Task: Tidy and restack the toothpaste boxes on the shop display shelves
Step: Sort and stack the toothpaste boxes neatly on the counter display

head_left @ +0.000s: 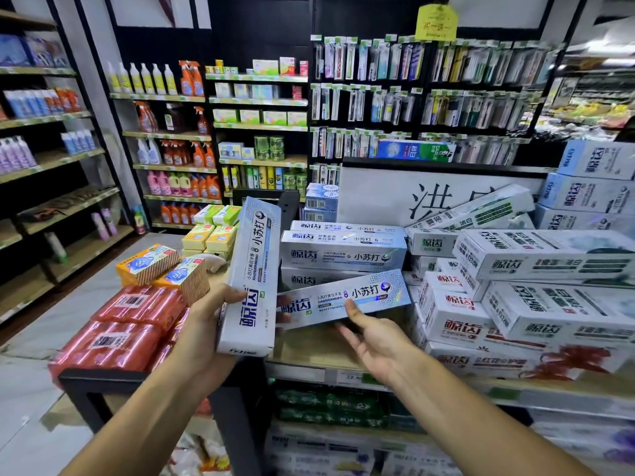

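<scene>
Currently | upright toothpaste box (252, 269) is gripped by left hand (206, 324), fingers curled round it | tilted toothpaste box (343, 297) is touched by right hand (371, 341), fingers straight, thumb laid on its front | both are held before stacked boxes (343, 255) on shelf (309, 350)

Two hands: left hand (206, 324), right hand (374, 345). Blue-silver toothpaste boxes, centre: six. That is one upright box (254, 269) at 9 o'clock of the group, one tilted box (343, 297) at 6, and four in the stack (343, 255) at 12. Pale-blue boxes (598, 159) at 2 o'clock: three stacked. Green-lettered white boxes (543, 255) at 3 o'clock: at least three. Red-lettered white boxes (460, 304) at 4 o'clock: at least three. Striped orange boxes (147, 264) at 9 o'clock: two. Red wrapped packs (137, 304) at 8 o'clock: at least two.
</scene>
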The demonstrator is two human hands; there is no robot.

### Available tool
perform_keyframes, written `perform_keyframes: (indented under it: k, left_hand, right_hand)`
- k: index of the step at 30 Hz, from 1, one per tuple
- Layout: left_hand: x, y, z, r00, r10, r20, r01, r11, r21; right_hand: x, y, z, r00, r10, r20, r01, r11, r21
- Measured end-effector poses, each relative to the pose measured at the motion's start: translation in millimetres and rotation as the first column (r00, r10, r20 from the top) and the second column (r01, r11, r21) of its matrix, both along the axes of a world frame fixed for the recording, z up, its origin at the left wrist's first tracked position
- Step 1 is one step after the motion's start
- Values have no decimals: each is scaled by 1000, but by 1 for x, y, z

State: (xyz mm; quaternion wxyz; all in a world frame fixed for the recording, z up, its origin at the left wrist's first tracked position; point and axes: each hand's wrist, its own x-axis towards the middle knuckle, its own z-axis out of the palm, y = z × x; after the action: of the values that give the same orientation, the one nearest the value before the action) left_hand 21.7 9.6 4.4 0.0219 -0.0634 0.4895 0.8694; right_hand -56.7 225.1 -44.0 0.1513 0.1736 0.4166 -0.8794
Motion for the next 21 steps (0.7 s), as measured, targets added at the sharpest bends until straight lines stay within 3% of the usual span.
perform_keyframes:
  k: [4,9,13,21]
  left_hand:
    - [-1,3,3,999,-19,-37,20,999,39]
    - [2,5,4,998,-12,-61,15,999,48]
    - [4,4,2,998,-3,-67,6,999,53]
    - [2,-4,5,996,-55,-76,60,996,60]
  right_hand:
    - [0,-13,0,995,-83,-61,81,996,-20]
    - [-5,-19,0,981,-194,8,194,981,-14]
    - [-4,-19,0,980,-196,40,194,979,67]
    - [-9,-13,12,979,-190,79,189,982,17]
